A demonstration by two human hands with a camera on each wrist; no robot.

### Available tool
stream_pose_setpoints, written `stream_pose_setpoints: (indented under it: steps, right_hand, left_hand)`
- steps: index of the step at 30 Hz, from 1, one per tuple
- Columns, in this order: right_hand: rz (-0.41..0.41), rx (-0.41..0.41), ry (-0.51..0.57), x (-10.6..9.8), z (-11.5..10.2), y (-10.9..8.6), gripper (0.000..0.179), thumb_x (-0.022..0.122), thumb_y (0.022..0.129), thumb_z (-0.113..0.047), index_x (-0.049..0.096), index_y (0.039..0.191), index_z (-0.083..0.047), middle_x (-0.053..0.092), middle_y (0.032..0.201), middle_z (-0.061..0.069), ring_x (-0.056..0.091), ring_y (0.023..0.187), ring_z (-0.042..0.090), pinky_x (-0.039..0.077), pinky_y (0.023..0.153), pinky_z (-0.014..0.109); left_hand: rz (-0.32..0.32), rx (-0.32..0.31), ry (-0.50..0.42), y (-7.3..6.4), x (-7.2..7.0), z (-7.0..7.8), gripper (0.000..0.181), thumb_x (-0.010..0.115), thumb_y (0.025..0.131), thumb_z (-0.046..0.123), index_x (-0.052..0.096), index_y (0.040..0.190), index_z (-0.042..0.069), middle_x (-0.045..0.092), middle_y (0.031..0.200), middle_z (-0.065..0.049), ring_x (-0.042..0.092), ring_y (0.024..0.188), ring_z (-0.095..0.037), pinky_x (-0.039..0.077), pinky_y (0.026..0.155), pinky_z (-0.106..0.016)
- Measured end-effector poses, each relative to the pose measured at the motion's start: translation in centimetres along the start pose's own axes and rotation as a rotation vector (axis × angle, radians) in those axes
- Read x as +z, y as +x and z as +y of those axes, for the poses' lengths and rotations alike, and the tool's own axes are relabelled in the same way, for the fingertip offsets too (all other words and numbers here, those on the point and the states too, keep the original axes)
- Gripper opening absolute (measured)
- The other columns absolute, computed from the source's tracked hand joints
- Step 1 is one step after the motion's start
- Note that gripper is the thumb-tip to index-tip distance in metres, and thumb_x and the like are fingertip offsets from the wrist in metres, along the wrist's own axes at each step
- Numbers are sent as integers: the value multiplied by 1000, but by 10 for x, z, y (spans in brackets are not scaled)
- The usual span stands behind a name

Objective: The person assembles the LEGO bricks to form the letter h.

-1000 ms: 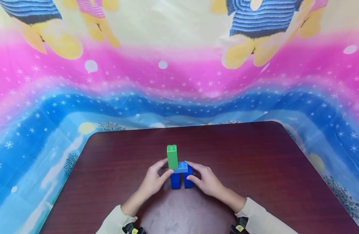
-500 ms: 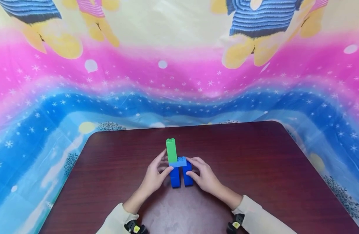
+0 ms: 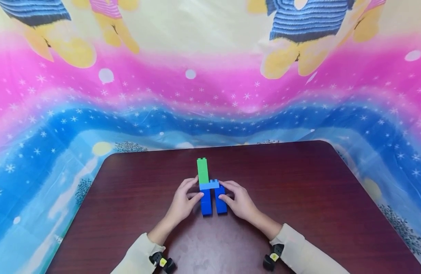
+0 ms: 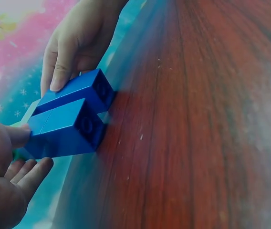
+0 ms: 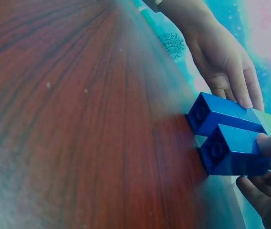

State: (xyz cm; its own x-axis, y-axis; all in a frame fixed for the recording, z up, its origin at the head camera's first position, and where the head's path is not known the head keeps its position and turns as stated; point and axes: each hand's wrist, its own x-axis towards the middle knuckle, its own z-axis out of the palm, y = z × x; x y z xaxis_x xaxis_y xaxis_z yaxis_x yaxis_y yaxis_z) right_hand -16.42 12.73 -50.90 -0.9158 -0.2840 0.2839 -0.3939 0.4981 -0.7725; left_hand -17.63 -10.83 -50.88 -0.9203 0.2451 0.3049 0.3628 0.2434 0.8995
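A toy building-brick figure stands between the hands in the head view. It has two dark blue brick legs (image 3: 206, 203), a light blue brick (image 3: 209, 185) bridging them, and a green brick column (image 3: 202, 170) rising from the left end. The left hand (image 3: 184, 199) pinches the figure's left side, thumb at the top of that leg. On the other side, the right hand (image 3: 242, 199) holds the right leg (image 3: 221, 203) near its top, thumb in front. Both wrist views show the legs' hollow undersides (image 4: 86, 125), so the figure leans back, its rear lower edges close to the table.
A dark reddish-brown wooden table (image 3: 282, 171) with rounded corners lies under the hands. Behind and beside it hangs a patterned pink and blue cloth (image 3: 210, 91). Black devices (image 3: 162, 262) are strapped at both wrists, over pale sleeves (image 3: 138, 253).
The figure has tipped backward: the green column's top has moved away from the person and its studs show less. Both hands have moved slightly forward with it, keeping their hold.
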Motion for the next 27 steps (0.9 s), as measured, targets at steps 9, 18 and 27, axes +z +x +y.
stream_pose_setpoints:
  steps: [9, 18, 27]
  right_hand:
    - [23, 99, -64, -6, 7, -2, 46, 73, 95, -15, 63, 139, -7, 64, 135, 15, 63, 121, 32, 54, 98, 48]
    - [12, 180, -73, -16, 19, -5, 44, 70, 97, -16, 63, 139, -7, 65, 133, 17, 64, 117, 34, 53, 97, 52]
    - [32, 206, -71, -25, 28, -5, 41, 68, 99, -15, 62, 138, -4, 64, 134, 19, 65, 115, 35, 54, 96, 52]
  left_hand:
    - [-25, -43, 20, 7, 14, -4, 55, 73, 92, -1, 53, 143, -5, 58, 134, -20, 62, 117, -38, 58, 88, -34]
    - [-121, -39, 35, 14, 30, -8, 53, 69, 95, 0, 49, 144, -10, 55, 134, -26, 60, 119, -41, 58, 89, -37]
    - [-129, -108, 74, 26, 44, -3, 50, 68, 98, 6, 52, 143, -6, 59, 131, -24, 63, 118, -36, 57, 91, -37]
